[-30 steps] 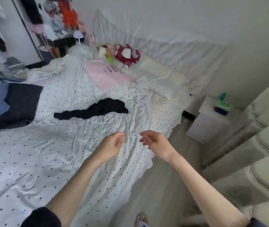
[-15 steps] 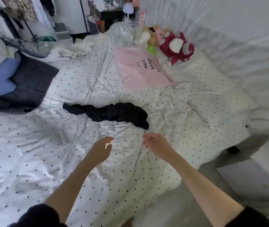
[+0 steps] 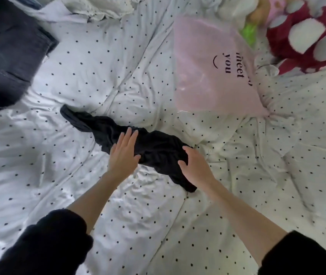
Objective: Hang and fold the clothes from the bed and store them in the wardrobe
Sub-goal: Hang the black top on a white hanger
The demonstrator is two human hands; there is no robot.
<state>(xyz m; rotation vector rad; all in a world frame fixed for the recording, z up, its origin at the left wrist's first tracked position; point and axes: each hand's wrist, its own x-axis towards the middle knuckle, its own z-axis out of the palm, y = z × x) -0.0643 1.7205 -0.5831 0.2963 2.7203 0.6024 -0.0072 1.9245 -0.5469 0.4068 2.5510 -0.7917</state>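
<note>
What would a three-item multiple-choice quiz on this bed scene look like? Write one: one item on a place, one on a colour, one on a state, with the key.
1. Where does the black garment lie?
A. on the dotted duvet, nearer than the pink pillow
B. on top of the pink pillow
C. on the floor

2. What colour is the plush toy at top right?
A. blue and yellow
B. red and white
C. all green

3. How is the left hand?
A. fist closed, off the garment
B. pinching the pillow
C. fingers straight, laid on the garment

Key: 1 A, the garment sits crumpled on the duvet, apart from the pillow. 2 B, red body with white patches. 3 C, its straight fingers rest on the dark cloth, while the right hand touches the garment's other end with fingers slightly bent.
</note>
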